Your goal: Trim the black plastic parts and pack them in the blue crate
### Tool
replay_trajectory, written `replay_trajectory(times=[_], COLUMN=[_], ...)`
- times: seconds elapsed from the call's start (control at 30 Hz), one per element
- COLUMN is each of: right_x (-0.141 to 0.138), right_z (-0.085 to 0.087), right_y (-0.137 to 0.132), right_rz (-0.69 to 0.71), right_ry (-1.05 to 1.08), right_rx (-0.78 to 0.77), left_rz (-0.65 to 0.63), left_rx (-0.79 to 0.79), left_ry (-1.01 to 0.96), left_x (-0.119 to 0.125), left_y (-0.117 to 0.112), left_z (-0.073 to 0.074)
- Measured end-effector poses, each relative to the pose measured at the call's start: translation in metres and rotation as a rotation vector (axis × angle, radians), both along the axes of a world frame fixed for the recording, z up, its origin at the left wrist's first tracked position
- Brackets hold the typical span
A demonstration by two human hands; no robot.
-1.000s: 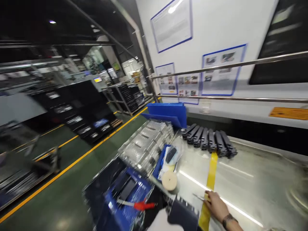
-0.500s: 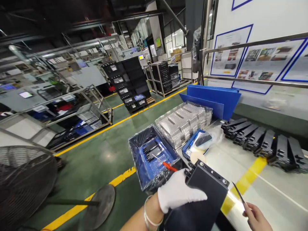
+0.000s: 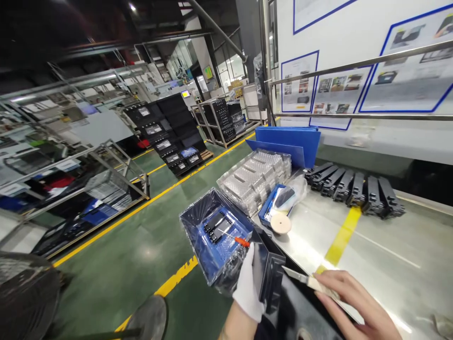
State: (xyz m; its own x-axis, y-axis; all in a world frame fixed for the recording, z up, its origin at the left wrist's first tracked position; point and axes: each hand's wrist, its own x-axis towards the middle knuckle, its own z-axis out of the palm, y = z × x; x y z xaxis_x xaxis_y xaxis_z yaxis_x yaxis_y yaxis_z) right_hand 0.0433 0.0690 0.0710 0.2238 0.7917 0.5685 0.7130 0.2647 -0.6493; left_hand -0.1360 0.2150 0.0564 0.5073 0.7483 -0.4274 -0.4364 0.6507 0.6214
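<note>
My left hand [image 3: 247, 290], in a white glove, grips a black box-like part [image 3: 274, 276], now turned edge-up. A screwdriver [image 3: 242, 242] with a red handle sticks out past the gloved fingertips; how it is held there is hidden. Bare and closed, my right hand [image 3: 348, 295] holds a knife [image 3: 299, 276] with a pale handle, its blade pointing left at the part, close to its edge. Just beyond the left hand stands a plastic-lined blue bin [image 3: 191, 222] with small black parts [image 3: 217, 226] inside.
A steel-topped table [image 3: 385, 283] carries a row of black brackets [image 3: 354, 186], a round beige disc [image 3: 281, 224], a small blue tray [image 3: 265, 215] and clear plastic trays [image 3: 253, 179]. Blue sheets [image 3: 286, 141] lean behind. A fan base [image 3: 148, 316] stands on the floor at left.
My left hand has turned the black part from its broad face onto its edge. The knife has moved left, close to the part. The view has swung right.
</note>
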Motion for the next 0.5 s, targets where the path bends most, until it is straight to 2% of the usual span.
replay_trajectory(times=[0.1, 0.2, 0.33, 0.4, 0.5], right_x=[-0.012, -0.009, 0.009, 0.012, 0.004], right_z=[0.013, 0.016, 0.010, 0.008, 0.014], right_y=[0.007, 0.007, -0.006, -0.014, -0.021], right_rz=[0.019, 0.002, -0.164, -0.116, 0.074], right_ry=[-0.039, -0.040, 0.008, 0.030, 0.021], right_rx=[0.067, 0.068, 0.028, -0.041, -0.188], left_rz=[0.039, 0.034, -0.102, -0.111, 0.001], left_rx=[0.062, 0.054, -0.100, -0.153, -0.169], left_ry=[0.032, 0.012, -0.145, -0.231, -0.223], left_x=[-0.006, -0.009, -0.015, -0.021, -0.029], left_y=[-0.006, -0.007, 0.003, 0.009, 0.014], left_z=[-0.007, 0.002, 0.016, 0.014, 0.004])
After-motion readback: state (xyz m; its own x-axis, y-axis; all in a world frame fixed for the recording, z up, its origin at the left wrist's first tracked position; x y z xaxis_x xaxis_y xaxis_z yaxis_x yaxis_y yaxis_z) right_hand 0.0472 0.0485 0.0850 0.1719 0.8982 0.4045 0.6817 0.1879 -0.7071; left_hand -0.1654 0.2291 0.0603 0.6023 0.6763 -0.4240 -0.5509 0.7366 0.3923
